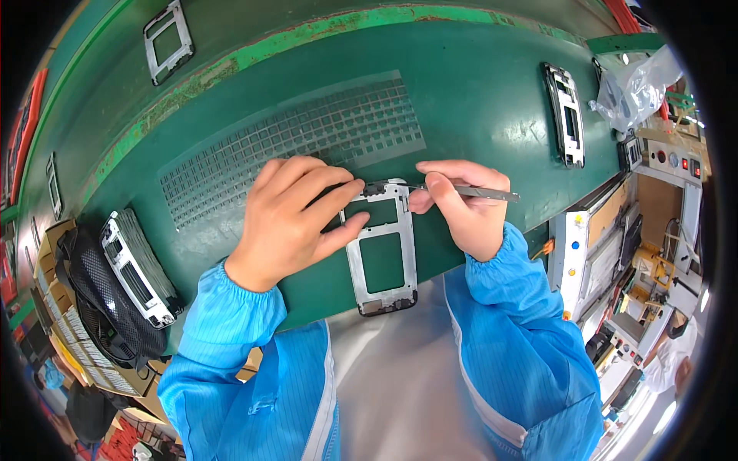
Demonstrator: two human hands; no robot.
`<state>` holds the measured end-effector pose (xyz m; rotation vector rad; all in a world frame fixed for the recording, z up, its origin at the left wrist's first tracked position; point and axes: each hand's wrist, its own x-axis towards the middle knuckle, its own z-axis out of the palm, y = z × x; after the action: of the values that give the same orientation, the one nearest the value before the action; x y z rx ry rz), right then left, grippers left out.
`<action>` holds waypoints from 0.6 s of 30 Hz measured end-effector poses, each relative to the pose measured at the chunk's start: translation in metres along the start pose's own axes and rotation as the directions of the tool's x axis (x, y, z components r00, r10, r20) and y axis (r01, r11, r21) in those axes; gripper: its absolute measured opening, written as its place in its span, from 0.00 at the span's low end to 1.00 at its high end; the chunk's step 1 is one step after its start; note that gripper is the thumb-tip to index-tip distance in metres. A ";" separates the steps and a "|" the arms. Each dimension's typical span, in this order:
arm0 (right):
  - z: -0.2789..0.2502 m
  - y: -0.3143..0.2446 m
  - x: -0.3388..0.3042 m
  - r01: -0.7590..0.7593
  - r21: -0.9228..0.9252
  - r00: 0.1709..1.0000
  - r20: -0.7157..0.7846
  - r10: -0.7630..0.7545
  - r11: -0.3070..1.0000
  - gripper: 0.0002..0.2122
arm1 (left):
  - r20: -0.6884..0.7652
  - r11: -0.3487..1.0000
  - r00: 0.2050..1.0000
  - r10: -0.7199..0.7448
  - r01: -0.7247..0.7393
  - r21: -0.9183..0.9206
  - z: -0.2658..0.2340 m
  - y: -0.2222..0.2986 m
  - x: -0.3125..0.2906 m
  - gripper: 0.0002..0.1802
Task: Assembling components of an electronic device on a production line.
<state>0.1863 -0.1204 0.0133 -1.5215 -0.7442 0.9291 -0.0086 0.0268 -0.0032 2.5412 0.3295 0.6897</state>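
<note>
While my left hand, thumb and forefinger parted, steadies the silver rectangular metal frame on the green tabletop, my right hand pinches slim grey metal tweezers. Far-end work seems unfinished.

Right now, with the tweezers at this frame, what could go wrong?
The metal frame reaches the near edge of the green table, so a bump could slide it off. The tweezers in the right hand point at the frame's far end; a slip might scratch it. The left hand is close to the clear sheet of small pieces, so it may nudge that.
</note>
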 end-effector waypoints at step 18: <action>0.004 0.004 0.000 0.042 -0.141 0.999 0.033 -0.038 0.989 0.06 | -0.058 0.999 0.998 -0.018 0.016 -0.027 0.006 -0.002 0.003 0.16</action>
<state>0.1830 -0.1195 0.0097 -1.6135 -0.8749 0.8861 -0.0032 0.0268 -0.0078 2.4938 0.3591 0.7574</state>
